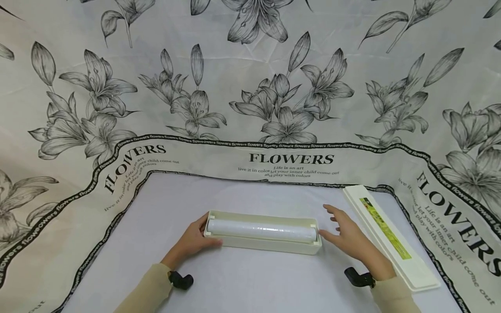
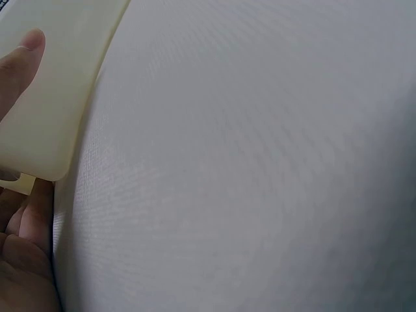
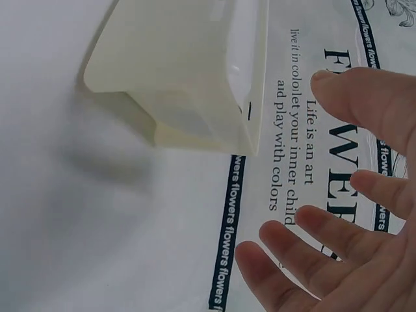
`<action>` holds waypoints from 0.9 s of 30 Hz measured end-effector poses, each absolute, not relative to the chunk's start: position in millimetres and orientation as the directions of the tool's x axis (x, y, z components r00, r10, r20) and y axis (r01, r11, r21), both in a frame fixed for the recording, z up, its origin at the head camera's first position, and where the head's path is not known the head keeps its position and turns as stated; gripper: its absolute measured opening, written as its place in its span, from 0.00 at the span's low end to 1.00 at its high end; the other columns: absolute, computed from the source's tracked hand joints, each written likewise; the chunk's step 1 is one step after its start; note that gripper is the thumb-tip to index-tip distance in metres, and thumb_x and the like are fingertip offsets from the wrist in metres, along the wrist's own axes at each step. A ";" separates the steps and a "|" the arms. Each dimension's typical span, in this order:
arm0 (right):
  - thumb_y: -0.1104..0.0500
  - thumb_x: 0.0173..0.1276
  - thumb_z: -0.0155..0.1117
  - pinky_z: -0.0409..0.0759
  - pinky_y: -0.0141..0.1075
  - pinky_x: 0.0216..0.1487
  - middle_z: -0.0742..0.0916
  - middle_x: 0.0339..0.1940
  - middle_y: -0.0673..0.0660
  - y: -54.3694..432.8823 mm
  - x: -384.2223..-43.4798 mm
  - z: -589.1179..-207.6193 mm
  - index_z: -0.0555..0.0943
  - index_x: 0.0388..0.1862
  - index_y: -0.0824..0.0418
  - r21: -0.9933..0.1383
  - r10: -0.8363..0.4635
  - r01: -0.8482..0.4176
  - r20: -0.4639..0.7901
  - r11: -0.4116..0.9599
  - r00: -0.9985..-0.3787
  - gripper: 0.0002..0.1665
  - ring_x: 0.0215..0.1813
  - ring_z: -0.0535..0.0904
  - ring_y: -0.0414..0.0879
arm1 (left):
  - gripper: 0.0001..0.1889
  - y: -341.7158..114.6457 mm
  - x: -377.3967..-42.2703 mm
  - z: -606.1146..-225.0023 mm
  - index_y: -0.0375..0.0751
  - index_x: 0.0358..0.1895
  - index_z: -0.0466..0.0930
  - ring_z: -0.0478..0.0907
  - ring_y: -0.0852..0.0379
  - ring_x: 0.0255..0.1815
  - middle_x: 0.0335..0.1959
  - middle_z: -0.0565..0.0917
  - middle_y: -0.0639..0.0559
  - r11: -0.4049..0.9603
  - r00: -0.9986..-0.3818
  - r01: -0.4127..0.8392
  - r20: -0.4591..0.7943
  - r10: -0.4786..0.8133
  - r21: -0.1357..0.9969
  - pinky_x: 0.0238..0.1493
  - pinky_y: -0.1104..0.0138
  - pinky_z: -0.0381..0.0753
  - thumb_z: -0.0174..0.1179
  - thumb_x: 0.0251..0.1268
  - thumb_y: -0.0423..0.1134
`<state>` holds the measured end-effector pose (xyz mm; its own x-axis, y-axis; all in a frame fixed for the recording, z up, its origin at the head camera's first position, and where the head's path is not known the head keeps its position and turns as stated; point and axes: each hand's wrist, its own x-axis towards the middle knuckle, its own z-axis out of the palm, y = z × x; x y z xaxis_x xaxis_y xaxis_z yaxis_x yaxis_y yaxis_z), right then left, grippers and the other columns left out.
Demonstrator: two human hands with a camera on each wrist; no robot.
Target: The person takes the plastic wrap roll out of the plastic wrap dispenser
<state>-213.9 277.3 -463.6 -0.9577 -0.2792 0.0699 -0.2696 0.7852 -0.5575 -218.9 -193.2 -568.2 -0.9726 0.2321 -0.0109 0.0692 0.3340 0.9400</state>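
A cream-white plastic wrap box [image 1: 270, 246] lies lengthwise on the table without its lid, and a shiny roll of plastic wrap [image 1: 261, 229] sits inside it. My left hand [image 1: 192, 238] grips the box's left end; its thumb [image 2: 25, 65] lies on the front wall and the other fingers go round the end, partly hidden. Just beyond the right end, my right hand [image 1: 348, 237] is spread with nothing in it. The right wrist view shows that hand [image 3: 351, 260] apart from the box's end wall [image 3: 195, 110].
To the right, a long white lid [image 1: 416, 274] with a yellow-green label lies slantwise, partly behind the right forearm. White cloth [image 1: 250, 287] covers the table. A flower-printed sheet [image 1: 219, 158] rises at the back and sides. Each wrist wears a black strapped device [image 1: 183, 281].
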 end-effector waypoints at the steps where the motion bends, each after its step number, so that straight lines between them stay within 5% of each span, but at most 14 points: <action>1: 0.53 0.70 0.72 0.81 0.61 0.58 0.72 0.73 0.74 274.7 -214.3 -461.8 0.59 0.80 0.67 -0.558 -0.287 -0.275 0.069 0.783 -0.956 0.47 0.68 0.74 0.71 | 0.60 -193.1 -218.8 -567.8 0.42 0.83 0.54 0.75 0.48 0.70 0.74 0.73 0.46 0.335 -0.973 0.068 -0.012 0.229 0.940 0.66 0.59 0.78 0.84 0.47 0.45; 15: 0.51 0.70 0.72 0.86 0.47 0.48 0.81 0.66 0.68 254.8 -218.3 -459.9 0.71 0.72 0.64 -0.588 -0.369 -0.339 0.073 0.734 -0.927 0.37 0.59 0.82 0.61 | 0.59 -194.1 -221.1 -570.1 0.41 0.83 0.53 0.75 0.46 0.70 0.75 0.71 0.44 0.345 -0.971 0.070 -0.015 0.238 0.936 0.67 0.57 0.78 0.83 0.49 0.46; 27: 0.54 0.68 0.73 0.80 0.36 0.41 0.88 0.56 0.59 252.2 -222.7 -467.7 0.81 0.61 0.63 -0.541 -0.401 -0.371 0.066 0.755 -0.914 0.25 0.51 0.82 0.52 | 0.58 -194.6 -221.5 -572.2 0.42 0.82 0.55 0.75 0.47 0.70 0.74 0.73 0.44 0.342 -0.970 0.079 -0.007 0.243 0.936 0.66 0.58 0.77 0.82 0.50 0.46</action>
<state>-222.7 252.2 -467.7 -0.9135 -0.4013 0.0661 -0.3708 0.7550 -0.5407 -221.5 -194.6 -572.2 -0.9700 0.2432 -0.0066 0.0794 0.3421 0.9363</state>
